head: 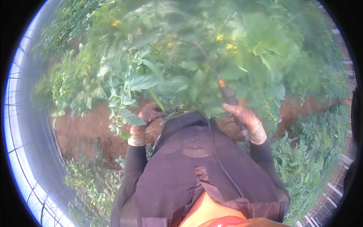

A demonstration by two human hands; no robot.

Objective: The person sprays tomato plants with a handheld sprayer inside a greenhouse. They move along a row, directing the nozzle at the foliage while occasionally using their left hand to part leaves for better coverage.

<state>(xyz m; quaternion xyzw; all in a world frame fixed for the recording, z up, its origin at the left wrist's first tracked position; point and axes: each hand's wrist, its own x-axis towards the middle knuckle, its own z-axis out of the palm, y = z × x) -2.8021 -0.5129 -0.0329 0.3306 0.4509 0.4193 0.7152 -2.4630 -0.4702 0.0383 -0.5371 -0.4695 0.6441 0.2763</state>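
Note:
My right hand (246,117) is wrapped around the dark handle of a wand (228,96). The wand has an orange collar, and its thin curved rod reaches up into the foliage of the tomato plants (181,71). A grey fitting shows at the handle's lower end, beside my wrist. On the left, my left hand (153,113) has its fingers curled at a green stem (156,100) and seems to grip it; leaves and shadow partly hide the fingers. A leafy tomato shoot (122,110) hangs in front of that wrist. Yellow flowers (230,46) dot the blurred plants.
Reddish-brown soil (85,127) runs between the plant rows. More plants grow behind me on the right (306,159) and left (93,181). Translucent sheeting (31,119) curves along the left side. A thin dark cord (218,156) lies down my dark garment (175,170).

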